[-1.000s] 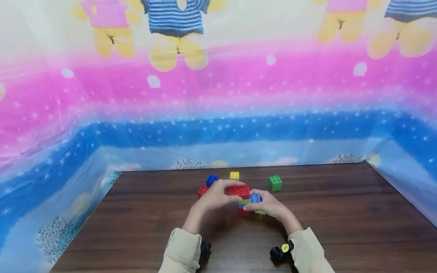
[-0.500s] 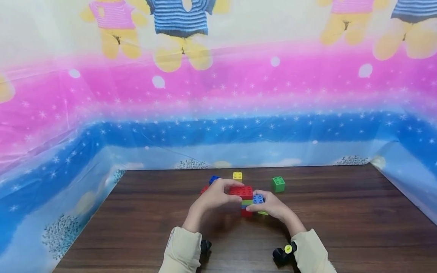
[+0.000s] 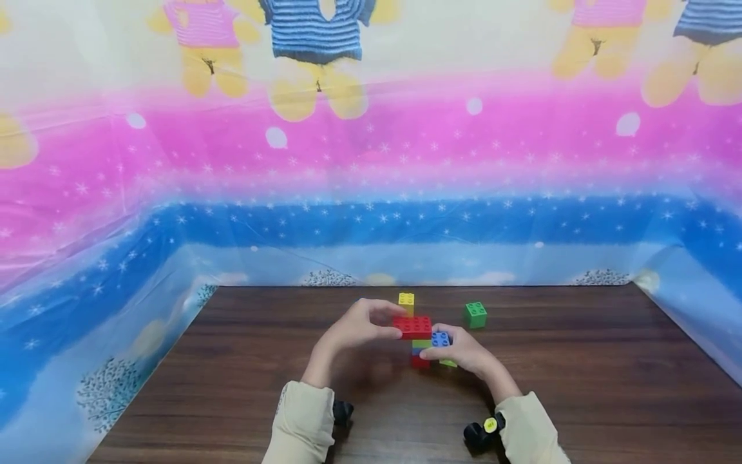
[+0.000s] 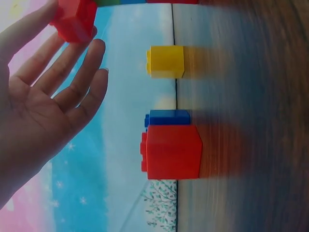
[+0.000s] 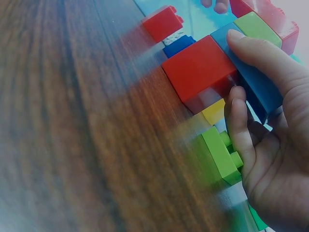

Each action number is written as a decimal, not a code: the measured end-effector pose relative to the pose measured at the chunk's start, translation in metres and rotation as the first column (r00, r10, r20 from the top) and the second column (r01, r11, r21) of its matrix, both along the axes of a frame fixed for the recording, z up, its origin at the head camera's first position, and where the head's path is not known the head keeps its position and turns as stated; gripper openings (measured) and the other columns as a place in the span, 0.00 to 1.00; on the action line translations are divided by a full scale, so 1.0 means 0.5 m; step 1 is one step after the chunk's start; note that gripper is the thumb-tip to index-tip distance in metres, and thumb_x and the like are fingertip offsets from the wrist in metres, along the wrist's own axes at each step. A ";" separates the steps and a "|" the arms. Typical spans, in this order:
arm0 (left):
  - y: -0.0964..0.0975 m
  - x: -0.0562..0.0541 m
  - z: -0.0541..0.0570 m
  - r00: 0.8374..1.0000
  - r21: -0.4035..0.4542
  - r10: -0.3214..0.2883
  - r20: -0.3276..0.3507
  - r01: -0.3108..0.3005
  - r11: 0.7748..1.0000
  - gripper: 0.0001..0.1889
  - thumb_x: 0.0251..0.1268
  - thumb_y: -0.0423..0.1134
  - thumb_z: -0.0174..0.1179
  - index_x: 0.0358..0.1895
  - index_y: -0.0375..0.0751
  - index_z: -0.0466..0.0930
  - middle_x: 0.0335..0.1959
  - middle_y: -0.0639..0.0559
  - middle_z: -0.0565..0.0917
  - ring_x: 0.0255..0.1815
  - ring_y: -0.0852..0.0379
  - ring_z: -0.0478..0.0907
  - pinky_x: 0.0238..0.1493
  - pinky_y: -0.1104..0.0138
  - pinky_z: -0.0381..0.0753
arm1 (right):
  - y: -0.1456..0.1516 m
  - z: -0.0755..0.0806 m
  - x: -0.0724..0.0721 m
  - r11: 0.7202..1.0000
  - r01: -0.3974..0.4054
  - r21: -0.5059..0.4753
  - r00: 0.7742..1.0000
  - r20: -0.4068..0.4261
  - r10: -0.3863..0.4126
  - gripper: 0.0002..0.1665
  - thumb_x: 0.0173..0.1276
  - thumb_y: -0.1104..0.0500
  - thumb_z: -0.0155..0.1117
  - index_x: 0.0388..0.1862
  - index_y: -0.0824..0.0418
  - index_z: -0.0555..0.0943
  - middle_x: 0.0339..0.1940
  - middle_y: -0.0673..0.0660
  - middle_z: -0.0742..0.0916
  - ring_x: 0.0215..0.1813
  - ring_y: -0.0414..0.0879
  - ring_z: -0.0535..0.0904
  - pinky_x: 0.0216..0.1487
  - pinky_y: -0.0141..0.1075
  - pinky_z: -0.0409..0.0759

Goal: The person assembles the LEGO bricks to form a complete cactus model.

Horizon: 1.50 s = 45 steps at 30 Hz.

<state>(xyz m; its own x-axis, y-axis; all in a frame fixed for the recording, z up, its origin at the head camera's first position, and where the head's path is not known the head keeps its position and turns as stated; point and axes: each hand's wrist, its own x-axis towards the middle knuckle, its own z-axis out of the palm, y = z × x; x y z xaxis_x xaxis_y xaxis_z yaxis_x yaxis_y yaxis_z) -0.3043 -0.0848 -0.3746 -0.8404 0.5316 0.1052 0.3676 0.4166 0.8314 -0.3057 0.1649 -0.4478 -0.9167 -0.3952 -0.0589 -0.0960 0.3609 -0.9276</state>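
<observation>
In the head view a small stack of toy building bricks stands between my hands. A red brick (image 3: 421,361) is at its foot, then a blue brick (image 5: 258,77) that juts right, a light green brick (image 5: 258,28), and a long red brick (image 3: 416,327) on top, jutting left. My right hand (image 3: 464,351) pinches the blue brick, thumb on its near side. My left hand (image 3: 356,325) is around the left end of the top red brick, its fingers loosely extended and thumb tip right at that end. Another light green brick (image 5: 219,154) sits below my right fingers.
Behind the stack stand a yellow brick (image 3: 406,303) and a green brick (image 3: 476,314). A loose red brick (image 4: 174,152) and a dark blue brick (image 4: 169,116) show in the left wrist view, hidden by my left hand from the head. Patterned cloth (image 3: 371,219) borders the brown table (image 3: 232,399).
My left thumb and fingers have slid left along the top red brick to its end. The right hand keeps its hold on the blue brick. The head view has shifted slightly.
</observation>
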 end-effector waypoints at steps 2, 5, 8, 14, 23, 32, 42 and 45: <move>-0.005 -0.002 0.000 1.000 0.005 0.000 0.005 0.000 1.000 0.22 0.60 0.39 0.66 0.59 0.42 0.79 0.56 0.46 0.83 0.58 0.46 0.78 0.57 0.53 0.80 | 0.000 -0.003 0.000 1.000 0.005 -0.007 1.000 0.000 -0.005 0.27 0.61 0.48 0.71 0.52 0.62 0.75 0.43 0.55 0.85 0.44 0.46 0.78 0.50 0.36 0.77; -0.012 -0.004 0.000 1.000 0.013 0.007 0.011 -0.007 1.000 0.21 0.60 0.40 0.66 0.58 0.44 0.80 0.56 0.47 0.83 0.57 0.45 0.79 0.57 0.54 0.80 | 0.001 -0.004 -0.002 1.000 0.004 -0.011 1.000 -0.005 -0.004 0.27 0.61 0.48 0.71 0.51 0.63 0.75 0.42 0.55 0.84 0.44 0.46 0.78 0.49 0.36 0.77; -0.022 -0.007 0.000 1.000 0.022 0.027 0.006 -0.027 0.999 0.21 0.61 0.40 0.65 0.58 0.44 0.80 0.56 0.46 0.83 0.56 0.44 0.80 0.56 0.53 0.80 | 0.001 -0.003 -0.002 1.000 0.006 -0.018 1.000 0.002 -0.006 0.27 0.60 0.48 0.71 0.52 0.63 0.75 0.42 0.55 0.85 0.44 0.46 0.79 0.50 0.36 0.77; -0.044 -0.015 -0.007 0.993 0.037 0.121 -0.011 -0.121 0.992 0.20 0.61 0.38 0.66 0.58 0.42 0.80 0.54 0.41 0.84 0.51 0.45 0.81 0.54 0.54 0.82 | 0.001 0.000 0.000 1.000 -0.009 -0.026 1.000 0.004 0.009 0.28 0.61 0.49 0.71 0.52 0.64 0.74 0.41 0.54 0.84 0.43 0.45 0.78 0.49 0.35 0.77; -0.063 -0.023 -0.024 0.936 -0.041 0.343 -0.074 -0.347 0.937 0.20 0.59 0.35 0.68 0.55 0.37 0.81 0.51 0.39 0.85 0.48 0.46 0.81 0.50 0.54 0.83 | 0.000 0.001 0.002 0.999 -0.007 -0.039 1.000 0.006 0.008 0.27 0.61 0.51 0.71 0.51 0.65 0.74 0.37 0.53 0.83 0.41 0.44 0.77 0.47 0.36 0.77; -0.071 -0.026 -0.031 0.921 -0.062 0.380 -0.084 -0.386 0.921 0.29 0.58 0.35 0.68 0.65 0.38 0.72 0.56 0.36 0.81 0.56 0.41 0.80 0.56 0.49 0.80 | 0.001 -0.001 0.000 0.999 -0.023 -0.046 1.000 -0.004 0.022 0.27 0.61 0.51 0.71 0.51 0.65 0.73 0.38 0.53 0.83 0.41 0.44 0.77 0.47 0.36 0.77; -0.075 -0.031 -0.045 0.885 -0.199 0.446 -0.136 -0.465 0.862 0.27 0.54 0.41 0.72 0.57 0.36 0.77 0.56 0.39 0.82 0.58 0.40 0.78 0.59 0.47 0.76 | 0.001 0.001 0.001 0.998 -0.027 -0.050 1.000 -0.007 0.027 0.27 0.61 0.52 0.71 0.51 0.66 0.73 0.37 0.52 0.83 0.41 0.44 0.77 0.47 0.36 0.77; -0.076 -0.033 -0.050 0.887 -0.201 0.447 -0.118 -0.462 0.864 0.26 0.53 0.41 0.73 0.55 0.36 0.77 0.55 0.40 0.83 0.57 0.42 0.78 0.59 0.47 0.77 | 0.001 0.001 0.002 0.999 -0.023 -0.044 1.000 -0.002 0.023 0.27 0.61 0.51 0.71 0.51 0.66 0.73 0.37 0.52 0.83 0.40 0.44 0.77 0.47 0.36 0.77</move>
